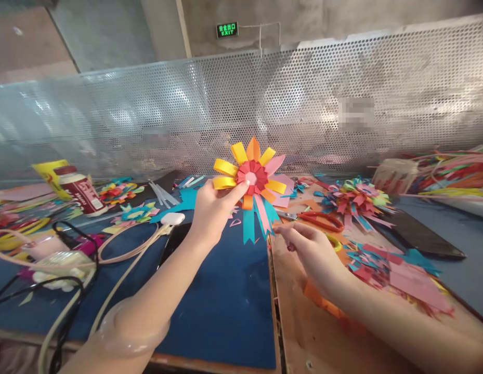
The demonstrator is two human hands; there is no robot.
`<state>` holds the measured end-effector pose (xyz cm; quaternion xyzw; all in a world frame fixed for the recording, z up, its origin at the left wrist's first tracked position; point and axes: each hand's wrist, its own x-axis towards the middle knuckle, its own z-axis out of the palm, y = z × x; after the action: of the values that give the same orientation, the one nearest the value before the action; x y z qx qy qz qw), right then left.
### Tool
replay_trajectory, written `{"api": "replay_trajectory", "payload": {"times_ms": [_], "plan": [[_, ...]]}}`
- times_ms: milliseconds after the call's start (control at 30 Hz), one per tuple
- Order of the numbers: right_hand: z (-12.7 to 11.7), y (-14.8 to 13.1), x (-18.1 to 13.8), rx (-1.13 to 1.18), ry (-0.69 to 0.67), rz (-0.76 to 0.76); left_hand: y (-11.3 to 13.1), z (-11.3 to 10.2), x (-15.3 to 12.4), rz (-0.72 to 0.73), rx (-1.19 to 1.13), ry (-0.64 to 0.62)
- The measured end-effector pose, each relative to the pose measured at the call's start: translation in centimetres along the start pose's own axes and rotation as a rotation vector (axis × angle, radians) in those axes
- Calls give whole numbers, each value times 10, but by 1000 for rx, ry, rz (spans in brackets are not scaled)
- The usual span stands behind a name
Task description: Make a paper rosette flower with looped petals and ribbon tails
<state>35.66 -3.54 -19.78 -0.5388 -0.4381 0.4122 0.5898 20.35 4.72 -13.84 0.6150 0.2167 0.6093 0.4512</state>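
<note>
My left hand (216, 210) holds up a paper flower (249, 176), its thumb pressed near the pink centre and the other fingers behind. The flower has a red pleated ring, yellow looped petals, and orange and pink pointed ones. Blue and pink notched paper tails hang below it. My right hand (309, 246) is closed at the lower end of the right-hand blue tail (269, 215), thumb and forefinger pinched there. Just behind that hand lie red-handled scissors (323, 221), with a yellow ring handle (335, 242) partly hidden by the hand.
Finished-looking paper flowers (358, 197) and paper scraps (397, 275) lie to the right, beside a dark phone (424, 234). At left are a bottle (81, 189), tangled cables (81, 280) and a white charger (172, 218). A perforated metal screen (241, 104) stands behind the tables.
</note>
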Motion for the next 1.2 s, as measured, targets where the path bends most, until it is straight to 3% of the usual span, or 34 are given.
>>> {"api": "replay_trajectory", "payload": {"times_ms": [133, 367, 1200], "plan": [[1, -8, -5, -86, 21, -102, -1, 1, -1, 21, 36, -24], [3, -6, -6, -88, -48, -127, -1, 0, -2, -1, 79, -46], [4, 0, -6, -101, 12, -54, 4, 10, -13, 0, 137, -54]]}}
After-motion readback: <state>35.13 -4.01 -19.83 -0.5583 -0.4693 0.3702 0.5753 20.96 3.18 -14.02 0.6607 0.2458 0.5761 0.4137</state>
